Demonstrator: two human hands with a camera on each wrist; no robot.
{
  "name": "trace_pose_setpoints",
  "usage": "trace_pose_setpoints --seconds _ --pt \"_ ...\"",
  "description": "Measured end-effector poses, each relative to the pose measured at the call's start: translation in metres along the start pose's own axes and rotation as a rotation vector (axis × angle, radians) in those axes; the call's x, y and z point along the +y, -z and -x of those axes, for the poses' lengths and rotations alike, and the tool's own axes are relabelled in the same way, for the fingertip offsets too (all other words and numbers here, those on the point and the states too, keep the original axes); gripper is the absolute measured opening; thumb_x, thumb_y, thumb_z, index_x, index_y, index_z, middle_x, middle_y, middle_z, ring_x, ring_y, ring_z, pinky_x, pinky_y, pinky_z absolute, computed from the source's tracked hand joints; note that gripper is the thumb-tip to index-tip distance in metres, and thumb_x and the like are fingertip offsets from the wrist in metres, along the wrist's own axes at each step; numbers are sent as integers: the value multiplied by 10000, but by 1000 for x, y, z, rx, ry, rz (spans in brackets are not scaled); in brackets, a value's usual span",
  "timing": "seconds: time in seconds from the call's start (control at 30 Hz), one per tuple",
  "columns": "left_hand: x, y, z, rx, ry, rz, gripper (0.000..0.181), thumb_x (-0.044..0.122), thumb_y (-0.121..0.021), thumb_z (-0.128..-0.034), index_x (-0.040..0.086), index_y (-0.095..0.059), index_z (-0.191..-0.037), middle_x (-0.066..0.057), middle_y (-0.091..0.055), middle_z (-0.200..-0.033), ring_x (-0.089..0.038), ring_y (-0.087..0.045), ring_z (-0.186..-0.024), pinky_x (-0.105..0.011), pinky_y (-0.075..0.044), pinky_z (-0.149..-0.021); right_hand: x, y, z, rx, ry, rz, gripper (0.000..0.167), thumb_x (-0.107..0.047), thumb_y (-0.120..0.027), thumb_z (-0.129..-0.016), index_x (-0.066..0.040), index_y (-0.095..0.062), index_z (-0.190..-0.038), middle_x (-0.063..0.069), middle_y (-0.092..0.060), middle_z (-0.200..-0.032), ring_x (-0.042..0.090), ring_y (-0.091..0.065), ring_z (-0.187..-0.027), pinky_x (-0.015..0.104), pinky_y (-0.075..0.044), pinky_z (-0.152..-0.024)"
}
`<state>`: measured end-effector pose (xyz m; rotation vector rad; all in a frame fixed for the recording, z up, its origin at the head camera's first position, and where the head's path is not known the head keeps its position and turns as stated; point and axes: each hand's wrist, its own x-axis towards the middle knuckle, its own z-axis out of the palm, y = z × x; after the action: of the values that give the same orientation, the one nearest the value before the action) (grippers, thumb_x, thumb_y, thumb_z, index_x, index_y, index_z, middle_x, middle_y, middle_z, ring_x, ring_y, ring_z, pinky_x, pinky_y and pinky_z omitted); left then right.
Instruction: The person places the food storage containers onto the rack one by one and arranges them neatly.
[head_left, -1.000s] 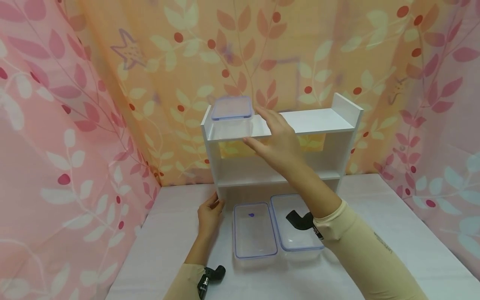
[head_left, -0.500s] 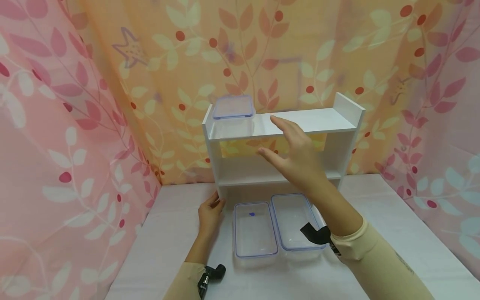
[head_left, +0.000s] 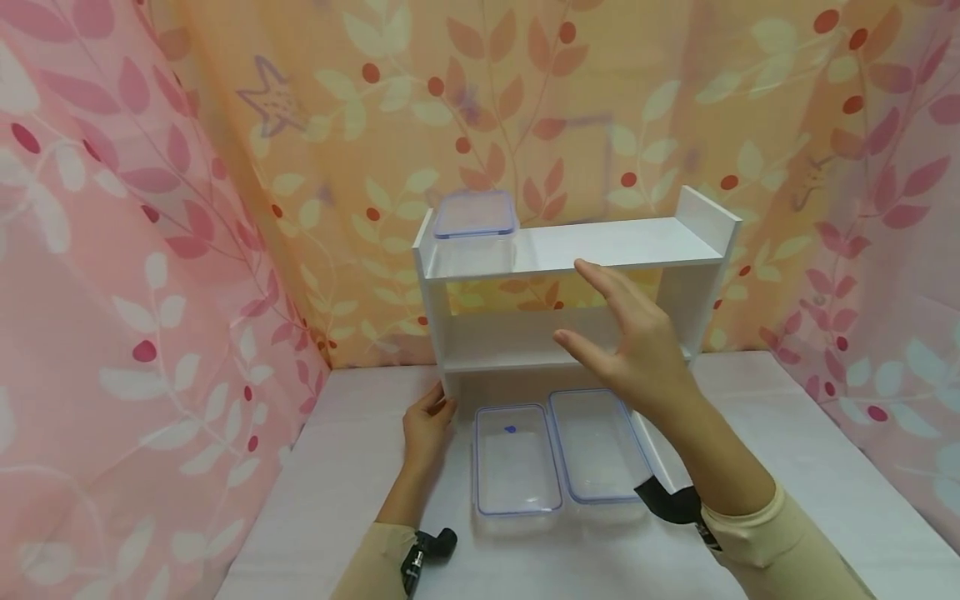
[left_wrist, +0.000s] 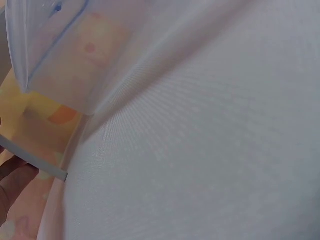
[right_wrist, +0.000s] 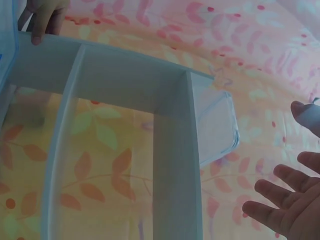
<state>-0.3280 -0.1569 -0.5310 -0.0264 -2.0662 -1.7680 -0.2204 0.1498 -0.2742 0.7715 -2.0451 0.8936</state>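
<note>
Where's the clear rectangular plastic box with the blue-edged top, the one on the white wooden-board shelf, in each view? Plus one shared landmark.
Head: clear blue-edged box above centre, on the left end of the white shelf's top board.
Left wrist: not in it.
Right wrist: same box, right of centre, beside the top board.
Landmark: left hand on the shelf's side panel.

Orange leaf-print curtain (head_left: 525, 100), 2 pink leaf-print side curtains (head_left: 142, 275), white tabletop (head_left: 555, 567)

The place looks like a curtained-off booth: orange leaf-print cloth (head_left: 555, 92) hangs behind the white shelf (head_left: 517, 337), pink cloth (head_left: 82, 325) flanks it, a white-covered table (head_left: 315, 483) beneath it.
</note>
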Motion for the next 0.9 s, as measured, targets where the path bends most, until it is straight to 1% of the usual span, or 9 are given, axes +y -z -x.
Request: trace_pose_setpoints --seconds 0.13,0.3,0.4,0.53,0.57,0.63,0.77,0.8,0.9 --pt "-1 0 1 4 12 1 444 105 -765 -921 52 -656 -1349 -133 -660 -1344 -306 -707 -1119 -212 -576 -825 4 6 10 -5 -4 -12 822 -153 -888 -794 -190 -506 -1520 35 -573 -1481 252 -518 -1385 444 -422 -1145" --pt "-3 1 1 2 7 -6 443 119 -760 -931 46 -648 -1354 -141 -660 -1341 -312 -703 -1127 -233 -580 -843 11 15 23 -22 -23 -7 876 -143 -904 -772 -222 -486 -1538 -16 -548 -1503 205 -500 -1395 302 -374 -1172" --pt "16 4 7 -15 4 -25 437 74 -746 -933 6 -636 -1351 -167 -653 -1334 -334 -701 -1127 -254 -582 -855 17 19 32 -29 -23 4 900 -132 -910 -758 -203 -477 -1544 -12 -547 -1501 194 -500 -1390 225 -341 -1174" --pt "43 7 15 -34 0 -43 425 18 -722 -934 -50 -621 -1341 -204 -646 -1327 -355 -696 -1126 -250 -582 -853 26 23 44 -12 -4 13 898 -102 -910 -731 -154 -497 -1527 38 -572 -1474 197 -515 -1378 183 -336 -1163" --pt "43 8 15 -35 -2 -41 424 22 -721 -937 -48 -620 -1343 -200 -645 -1330 -349 -696 -1129 -242 -580 -853 29 23 47 -4 0 15 899 -92 -910 -721 -151 -504 -1522 46 -577 -1469 192 -518 -1376 179 -337 -1160" --pt "43 8 14 -36 0 -41 426 24 -719 -939 -49 -617 -1346 -200 -643 -1334 -346 -694 -1131 -235 -580 -849 33 24 53 15 16 11 902 -71 -911 -692 -127 -524 -1504 58 -586 -1460 174 -522 -1373 172 -342 -1154" --pt "23 4 8 -25 13 -26 434 33 -722 -942 -35 -610 -1355 -194 -629 -1352 -359 -687 -1139 -236 -579 -848 43 28 65 33 27 -5 897 -59 -912 -668 -99 -542 -1484 78 -598 -1449 126 -510 -1379 164 -341 -1151" --pt "17 3 6 -20 11 -22 437 35 -723 -941 -34 -608 -1357 -198 -627 -1354 -365 -686 -1139 -240 -580 -848 46 29 68 33 27 -9 880 -87 -914 -685 -93 -543 -1483 84 -598 -1449 118 -504 -1384 162 -340 -1152" --pt "4 1 1 -10 12 -9 443 63 -732 -943 -8 -613 -1364 -179 -628 -1363 -354 -686 -1144 -244 -580 -853 55 32 79 36 29 -23 799 -301 -896 -792 -70 -549 -1474 109 -599 -1447 110 -499 -1390 165 -338 -1156"
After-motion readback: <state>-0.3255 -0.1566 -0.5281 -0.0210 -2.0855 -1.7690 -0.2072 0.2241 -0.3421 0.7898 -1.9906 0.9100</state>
